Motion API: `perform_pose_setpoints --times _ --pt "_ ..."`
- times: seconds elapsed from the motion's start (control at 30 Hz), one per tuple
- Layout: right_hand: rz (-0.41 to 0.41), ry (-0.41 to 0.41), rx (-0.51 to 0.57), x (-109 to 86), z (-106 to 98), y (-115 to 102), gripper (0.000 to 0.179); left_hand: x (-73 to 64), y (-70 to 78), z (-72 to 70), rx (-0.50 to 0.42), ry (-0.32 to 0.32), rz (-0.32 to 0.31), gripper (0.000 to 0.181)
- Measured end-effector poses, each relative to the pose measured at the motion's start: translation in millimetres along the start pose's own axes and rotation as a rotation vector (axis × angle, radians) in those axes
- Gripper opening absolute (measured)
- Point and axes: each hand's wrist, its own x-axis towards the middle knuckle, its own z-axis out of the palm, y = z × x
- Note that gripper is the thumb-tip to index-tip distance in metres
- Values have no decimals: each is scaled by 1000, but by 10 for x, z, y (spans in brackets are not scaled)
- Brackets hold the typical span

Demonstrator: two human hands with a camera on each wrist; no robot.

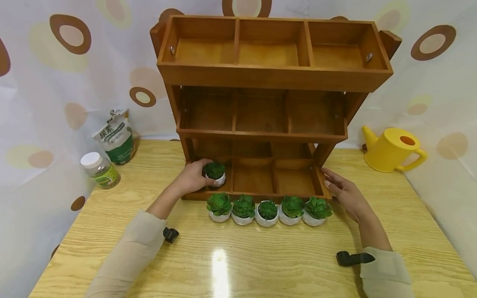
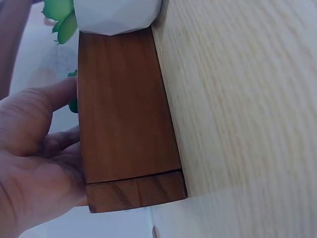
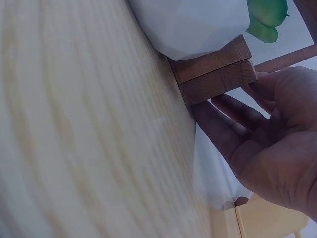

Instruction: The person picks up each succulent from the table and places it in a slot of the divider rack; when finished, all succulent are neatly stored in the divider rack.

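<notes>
A brown wooden three-tier shelf (image 1: 273,131) stands on the table. My left hand (image 1: 191,178) reaches into its bottom-left compartment and holds a succulent (image 1: 215,170) in a white pot there, thumb at the front of the pot. In the left wrist view, the shelf's front board (image 2: 129,109) hides most of that pot. My right hand (image 1: 346,194) rests at the lower right end of the shelf, its fingers (image 3: 218,130) straight along the outer side and the thumb near the top edge. Several potted succulents (image 1: 267,213) stand in a row before the shelf.
At the left stand a clear jar (image 1: 100,170) with a white lid and a clipped green-and-white bag (image 1: 116,138). A yellow watering can (image 1: 391,151) is at the right. Patterned cloth (image 1: 56,103) lines the back and sides of the table.
</notes>
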Motion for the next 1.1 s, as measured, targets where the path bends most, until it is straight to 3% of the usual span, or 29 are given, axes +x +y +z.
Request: perform_pose_setpoints --times 0.13,0.4,0.73,1.1 --pt "0 0 -10 10 13 9 59 -95 -25 -21 -82 41 17 76" --pt "10 1 -36 -5 -5 2 59 -458 31 -132 -178 166 86 79" --pt "4 7 -41 18 -24 30 59 -886 13 -239 -106 135 37 95" --pt "15 -4 -34 30 -11 47 60 -1187 -84 -160 -247 101 27 77"
